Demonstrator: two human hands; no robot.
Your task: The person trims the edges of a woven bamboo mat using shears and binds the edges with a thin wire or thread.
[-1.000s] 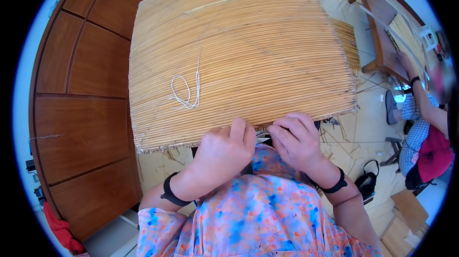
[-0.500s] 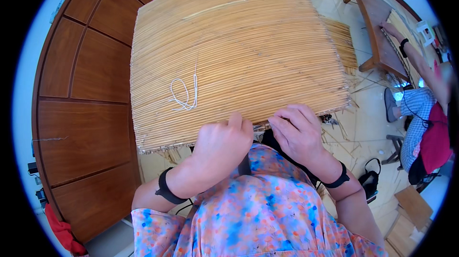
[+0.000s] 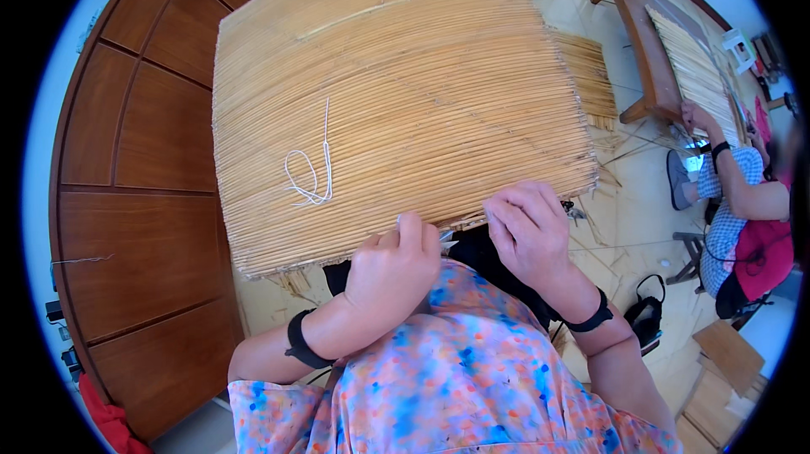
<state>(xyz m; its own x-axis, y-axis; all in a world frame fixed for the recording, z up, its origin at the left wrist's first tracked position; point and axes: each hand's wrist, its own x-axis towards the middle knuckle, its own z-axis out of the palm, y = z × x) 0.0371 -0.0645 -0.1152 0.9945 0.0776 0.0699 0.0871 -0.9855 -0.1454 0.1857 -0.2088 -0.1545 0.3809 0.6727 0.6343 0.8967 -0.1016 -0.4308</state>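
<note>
A large mat of straw-coloured parallel sticks lies in front of me, with a loop of white thread and what looks like a needle on top. My left hand is closed at the mat's near edge, its fingertips curled over the rim. My right hand is pinched at the same edge a little to the right; what its fingertips hold is hidden. Between them, under the rim, a small pointed metal piece shows, too small to name.
Wooden cabinet along the left; at right a low table with a pale stick mat, and a seated co-worker whose hand rests there. Stick bundle, black bag and boards lie on the scattered floor.
The mat has shifted left in view. My hands have drawn slightly apart, still at the edge. The co-worker's near arm reached farther along the table, then came back lower.
</note>
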